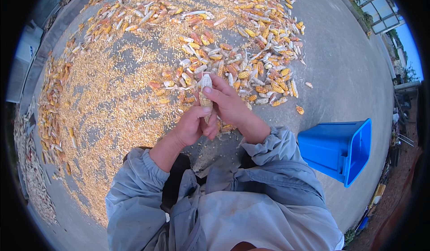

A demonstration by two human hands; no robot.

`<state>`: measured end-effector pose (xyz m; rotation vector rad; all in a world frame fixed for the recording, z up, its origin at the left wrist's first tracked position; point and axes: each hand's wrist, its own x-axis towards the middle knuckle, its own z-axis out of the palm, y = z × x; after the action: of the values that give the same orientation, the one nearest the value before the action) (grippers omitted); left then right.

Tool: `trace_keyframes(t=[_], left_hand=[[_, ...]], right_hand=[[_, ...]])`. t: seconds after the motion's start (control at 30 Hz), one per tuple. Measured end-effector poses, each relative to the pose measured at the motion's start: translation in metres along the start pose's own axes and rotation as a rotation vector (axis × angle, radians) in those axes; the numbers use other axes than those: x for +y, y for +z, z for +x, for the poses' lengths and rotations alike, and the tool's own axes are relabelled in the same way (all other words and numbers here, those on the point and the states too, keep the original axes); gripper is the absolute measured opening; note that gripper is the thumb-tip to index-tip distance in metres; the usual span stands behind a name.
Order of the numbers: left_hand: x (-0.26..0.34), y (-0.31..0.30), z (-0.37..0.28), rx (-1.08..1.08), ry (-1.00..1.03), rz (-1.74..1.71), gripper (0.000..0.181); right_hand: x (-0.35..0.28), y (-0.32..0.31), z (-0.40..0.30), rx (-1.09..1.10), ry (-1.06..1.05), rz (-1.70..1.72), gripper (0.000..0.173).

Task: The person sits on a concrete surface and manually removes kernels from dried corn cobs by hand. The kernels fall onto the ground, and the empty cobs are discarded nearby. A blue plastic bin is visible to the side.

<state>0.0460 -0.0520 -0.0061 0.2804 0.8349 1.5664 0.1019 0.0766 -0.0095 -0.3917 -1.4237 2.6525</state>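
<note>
Both of my hands are around one ear of corn (pixel 206 98), held upright before me. Its upper part is pale and its lower part shows dull yellow kernels. My left hand (pixel 189 123) grips the lower end, its thumb against the kernels. Higher up, my right hand (pixel 228 103) holds the ear from the right, with its thumb on the front; some of its fingers are hidden behind the ear. A heap of yellow and reddish corn cobs (pixel 243 74), some with dry husk, lies just beyond my hands. Loose corn kernels (pixel 111 116) cover the concrete at the left.
An open blue plastic bin (pixel 336 150) lies on its side at the right. More cobs (pixel 53 96) edge the kernels at the far left, and a long pile of pale cobs (pixel 32 163) lies beyond them. A framed structure (pixel 379 9) stands at the upper right.
</note>
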Motion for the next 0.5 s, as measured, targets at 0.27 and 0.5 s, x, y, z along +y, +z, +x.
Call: trace_keyframes(t=[0.27, 0.5], left_hand=[[-0.008, -0.004, -0.003, 0.102, -0.068, 0.497, 0.037], [0.011, -0.028, -0.01, -0.335, -0.536, 1.475, 0.037]], right_hand=[[-0.003, 0.005, -0.008, -0.02, 0.127, 0.18, 0.039], [-0.002, -0.005, -0.023, 0.033, 0.152, -0.308, 0.035]])
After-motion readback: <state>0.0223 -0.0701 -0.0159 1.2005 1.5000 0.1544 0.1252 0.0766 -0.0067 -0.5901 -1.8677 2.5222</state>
